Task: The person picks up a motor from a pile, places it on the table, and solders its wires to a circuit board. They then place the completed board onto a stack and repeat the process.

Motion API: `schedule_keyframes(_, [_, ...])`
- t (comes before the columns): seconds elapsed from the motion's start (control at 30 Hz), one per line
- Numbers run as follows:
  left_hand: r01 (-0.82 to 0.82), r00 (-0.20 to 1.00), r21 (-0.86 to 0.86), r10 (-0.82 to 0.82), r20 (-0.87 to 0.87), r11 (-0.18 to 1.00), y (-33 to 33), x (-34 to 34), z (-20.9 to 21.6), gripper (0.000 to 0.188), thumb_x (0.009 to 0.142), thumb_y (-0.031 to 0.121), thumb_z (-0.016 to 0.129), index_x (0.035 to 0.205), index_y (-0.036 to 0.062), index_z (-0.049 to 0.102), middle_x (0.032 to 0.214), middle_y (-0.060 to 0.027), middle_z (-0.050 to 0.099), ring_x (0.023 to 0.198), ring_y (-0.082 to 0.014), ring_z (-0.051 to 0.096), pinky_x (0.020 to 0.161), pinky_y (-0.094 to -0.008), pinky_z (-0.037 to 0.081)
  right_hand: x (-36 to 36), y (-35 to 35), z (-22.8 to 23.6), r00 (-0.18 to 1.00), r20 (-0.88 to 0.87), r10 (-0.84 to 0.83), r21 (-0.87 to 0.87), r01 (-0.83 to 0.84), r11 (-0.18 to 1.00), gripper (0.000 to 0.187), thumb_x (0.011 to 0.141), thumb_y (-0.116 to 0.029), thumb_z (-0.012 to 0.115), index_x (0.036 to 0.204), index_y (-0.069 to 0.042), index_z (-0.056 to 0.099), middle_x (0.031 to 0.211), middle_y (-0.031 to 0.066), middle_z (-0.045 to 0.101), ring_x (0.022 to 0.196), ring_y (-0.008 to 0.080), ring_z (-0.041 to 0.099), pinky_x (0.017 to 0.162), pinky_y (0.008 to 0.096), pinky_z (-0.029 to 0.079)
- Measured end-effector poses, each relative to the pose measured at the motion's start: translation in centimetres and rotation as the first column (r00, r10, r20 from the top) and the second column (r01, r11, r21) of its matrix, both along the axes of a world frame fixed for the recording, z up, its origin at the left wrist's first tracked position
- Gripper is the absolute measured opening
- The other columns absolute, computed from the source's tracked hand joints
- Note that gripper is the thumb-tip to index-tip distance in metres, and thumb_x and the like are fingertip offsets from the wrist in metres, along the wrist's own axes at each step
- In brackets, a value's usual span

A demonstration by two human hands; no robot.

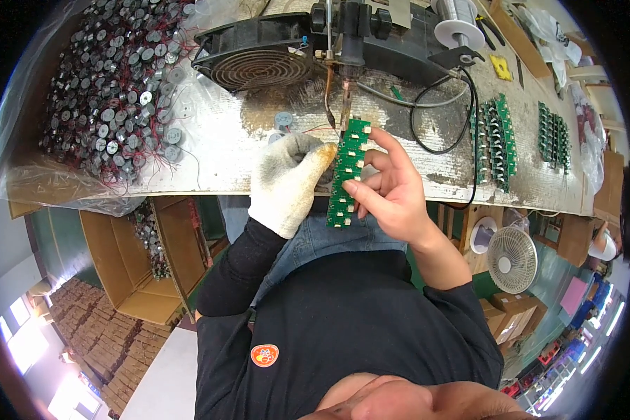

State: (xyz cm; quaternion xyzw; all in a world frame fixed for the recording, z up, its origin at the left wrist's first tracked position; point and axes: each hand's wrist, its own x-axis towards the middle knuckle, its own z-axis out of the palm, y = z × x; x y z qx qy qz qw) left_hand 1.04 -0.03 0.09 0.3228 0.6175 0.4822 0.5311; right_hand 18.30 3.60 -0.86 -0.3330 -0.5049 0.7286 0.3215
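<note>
My right hand (392,189), bare, grips a long green circuit board (345,183) by its right edge, tilted upright above the table's front edge. Small white connectors run along the board. On my left hand (287,175) is a whitish glove with a stained thumb. Its thumb and fingers pinch together at the board's left edge; what they hold is hidden. A thin red wire (320,129) shows just above the gloved fingers. The copper-coloured tip of a soldering iron (346,98) in a stand points down at the board's top end, beside a thin bent tube (330,98).
A heap of small round metal parts with red wires (112,91) covers the table's left. Behind the iron stands a black fan (259,66). A solder spool (458,24), a black cable (413,126), a yellow sponge (500,67) and more circuit boards (493,143) lie right.
</note>
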Motion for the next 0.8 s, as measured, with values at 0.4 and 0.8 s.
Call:
schedule_keyframes(0.4, [-0.036, 0.994, 0.138, 0.05, -0.1, 0.99, -1.2, -1.1, -0.5, 0.019, 0.086, 0.014, 0.066, 0.094, -0.0026, 0.064, 0.085, -0.0075, 0.066, 0.071, -0.0101, 0.06, 0.064, -0.0236, 0.047, -0.8, 0.0, 0.3, 1.0, 0.018, -0.02, -0.05, 0.02, 0.999, 0.07, 0.084, 0.005, 0.062, 0.142, -0.003, 0.023, 0.105, 0.0142, 0.058, 0.064, 0.0112, 0.062, 0.049, 0.0206, 0.048])
schedule_keyframes(0.8, [-0.112, 0.304, 0.344, 0.362, -0.881, 0.932, -5.4, -14.6, 2.2, 0.024, 0.074, 0.008, 0.07, 0.098, 0.0051, 0.065, 0.087, -0.0075, 0.064, 0.061, -0.0185, 0.058, 0.061, -0.0278, 0.048, -0.2, 1.1, -0.2, 0.998, 0.012, -0.062, 0.017, 0.062, 0.998, 0.081, 0.08, 0.009, 0.062, 0.145, 0.001, 0.016, 0.116, 0.0192, 0.056, 0.067, 0.011, 0.061, 0.048, 0.0192, 0.048])
